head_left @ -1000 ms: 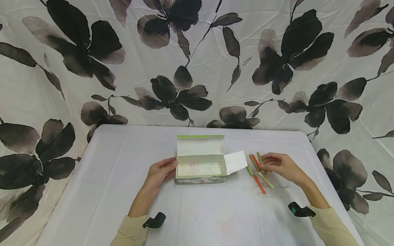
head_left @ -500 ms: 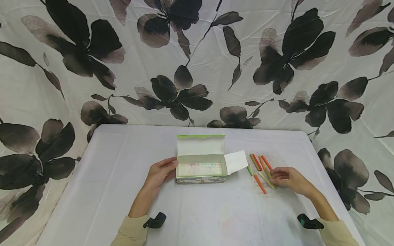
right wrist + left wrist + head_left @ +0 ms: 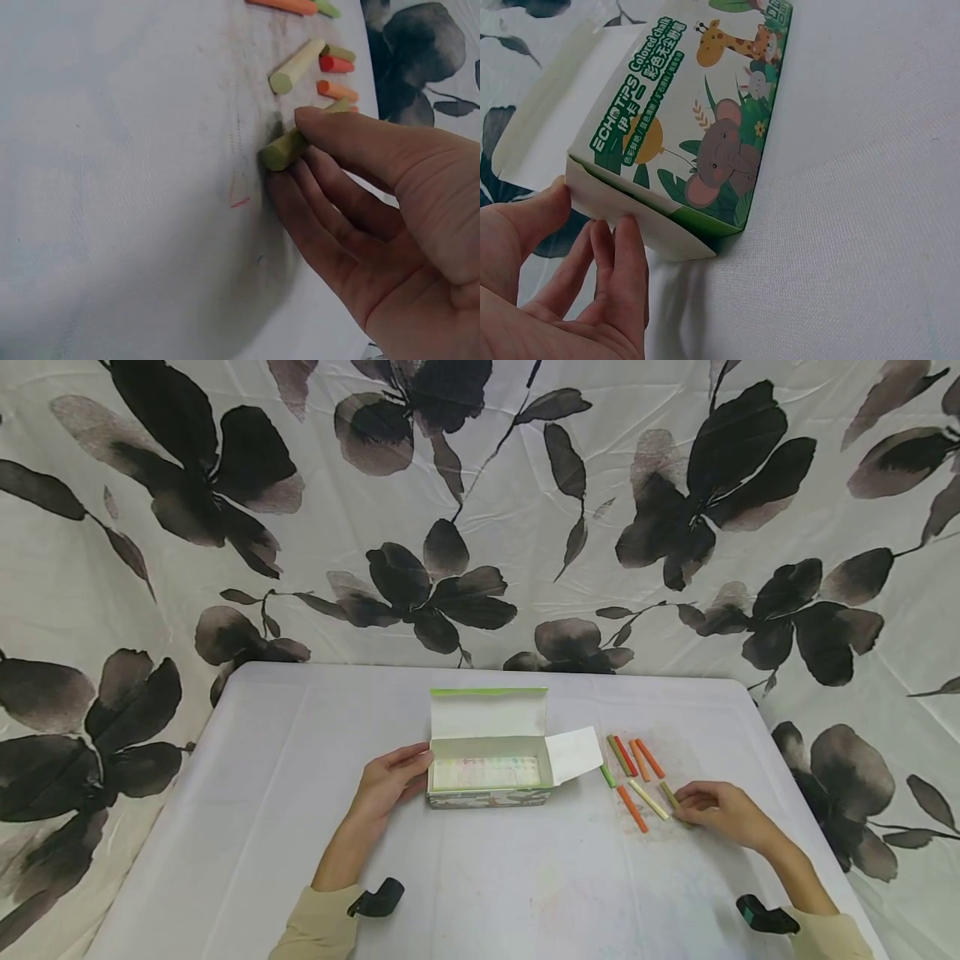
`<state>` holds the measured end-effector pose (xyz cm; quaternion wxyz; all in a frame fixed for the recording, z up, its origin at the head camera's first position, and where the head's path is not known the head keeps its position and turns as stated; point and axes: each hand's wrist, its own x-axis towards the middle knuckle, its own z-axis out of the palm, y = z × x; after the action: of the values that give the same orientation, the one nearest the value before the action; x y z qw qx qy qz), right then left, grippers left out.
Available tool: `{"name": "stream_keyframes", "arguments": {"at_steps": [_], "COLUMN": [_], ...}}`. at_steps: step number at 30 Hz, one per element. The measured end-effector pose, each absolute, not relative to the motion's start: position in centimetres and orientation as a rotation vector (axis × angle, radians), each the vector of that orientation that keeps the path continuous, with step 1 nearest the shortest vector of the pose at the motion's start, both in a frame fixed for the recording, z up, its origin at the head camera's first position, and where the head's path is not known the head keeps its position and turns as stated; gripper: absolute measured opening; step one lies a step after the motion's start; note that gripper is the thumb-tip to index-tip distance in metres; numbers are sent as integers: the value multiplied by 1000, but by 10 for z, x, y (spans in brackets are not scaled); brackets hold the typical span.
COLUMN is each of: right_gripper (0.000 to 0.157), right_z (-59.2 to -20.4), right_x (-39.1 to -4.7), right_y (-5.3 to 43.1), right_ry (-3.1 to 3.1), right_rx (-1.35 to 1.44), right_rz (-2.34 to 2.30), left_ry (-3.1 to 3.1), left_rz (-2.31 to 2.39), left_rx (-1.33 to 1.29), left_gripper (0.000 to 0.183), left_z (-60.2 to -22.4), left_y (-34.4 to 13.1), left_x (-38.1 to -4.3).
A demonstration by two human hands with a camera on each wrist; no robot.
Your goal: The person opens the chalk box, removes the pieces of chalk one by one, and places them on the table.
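My left hand [image 3: 390, 782] rests against the left end of a chalk box [image 3: 488, 798]. In the left wrist view, its thumb and fairly straight fingertips touch the white end flap [image 3: 641, 217]; the box's printed face reads "Colored chalk". The lid stands up, and a row of pale chalks [image 3: 486, 772] lies inside. To the right, my right hand [image 3: 722, 812] pinches an olive-green chalk stick [image 3: 281, 152] between thumb and fingers, low over the cloth. Beside it lie a pale yellow chalk [image 3: 649, 800], an orange chalk [image 3: 632, 809] and several red, orange and green chalks.
The box's side flap [image 3: 574, 752] sticks out to the right, near a green chalk [image 3: 607, 776]. A white cloth with faint chalk smudges covers the table [image 3: 465, 877]. Behind hangs a floral curtain [image 3: 480, 510].
My right hand has moved right and toward the front edge with the olive-green chalk, away from the orange and red sticks. The left hand and box have stayed put.
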<state>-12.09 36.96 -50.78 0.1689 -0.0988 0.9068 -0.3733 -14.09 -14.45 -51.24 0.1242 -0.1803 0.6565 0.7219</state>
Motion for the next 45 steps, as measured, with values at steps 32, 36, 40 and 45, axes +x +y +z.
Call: {"name": "stream_keyframes", "arguments": {"at_steps": [32,36,40,45], "right_gripper": [12,11,11,11], "right_z": [-459,-449,-441,-435], "right_x": [-163,-171,-177,-183], "right_y": [301,290,279,262], "right_ry": [2856,2873,2853,2802], "right_rx": [-548,-591,-623,-640], "right_rz": [-1092,-1097,-1149,-1222], "left_ry": [1919,1920,1918,1925], "left_rz": [2079,2081,2080,2077], "left_rx": [-520,-522,-524,-520], "left_gripper": [46,47,48,49], "left_z": [-512,-511,-510,-510], "left_y": [-145,-144,-144,-144], "left_x": [-141,-141,-140,-140]}}
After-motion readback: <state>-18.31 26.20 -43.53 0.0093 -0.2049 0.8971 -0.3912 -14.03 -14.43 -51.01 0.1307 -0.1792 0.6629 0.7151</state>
